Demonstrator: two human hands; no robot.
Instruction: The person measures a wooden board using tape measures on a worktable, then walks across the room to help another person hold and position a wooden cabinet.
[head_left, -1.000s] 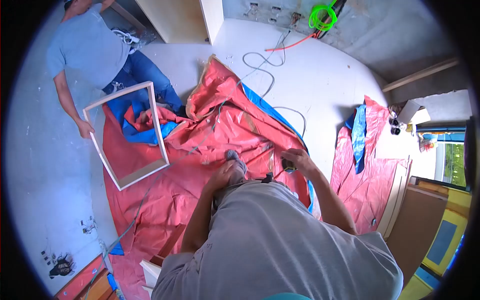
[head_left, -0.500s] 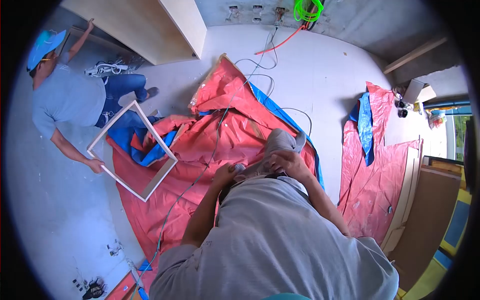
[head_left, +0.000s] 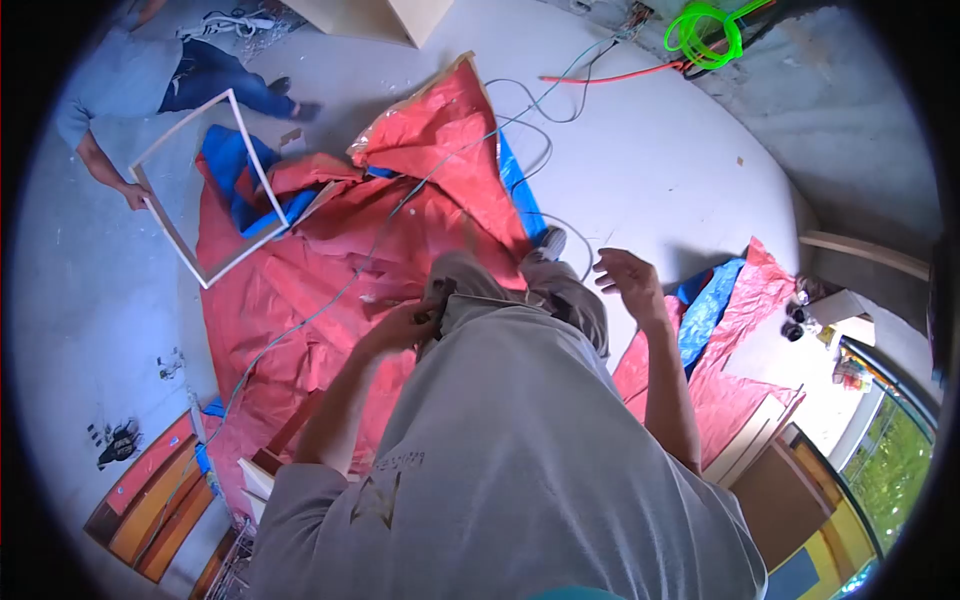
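Observation:
My left hand (head_left: 408, 326) is at the left side of my waist, by the hem of my grey shirt (head_left: 520, 430). Its fingers are curled beside a dark item, and whatever they hold, if anything, is hidden. Out to the right, my right hand (head_left: 630, 280) is raised off my body, fingers bent and apart with nothing in them. Beneath me a red and blue tarp (head_left: 330, 260) lies crumpled over the floor. A thin cable (head_left: 375, 240) runs across it.
At the left a co-worker (head_left: 120, 80) holds a pale rectangular frame (head_left: 180, 250). A wooden cabinet (head_left: 375, 15) stands at the top. Green tubing (head_left: 705, 35) is by the wall. Another tarp (head_left: 715, 320) and boards (head_left: 780, 490) lie to the right.
My view has turned to the right. My right hand has moved away from my waist, out to the right, and its fingers have spread. My left hand stays near my waist.

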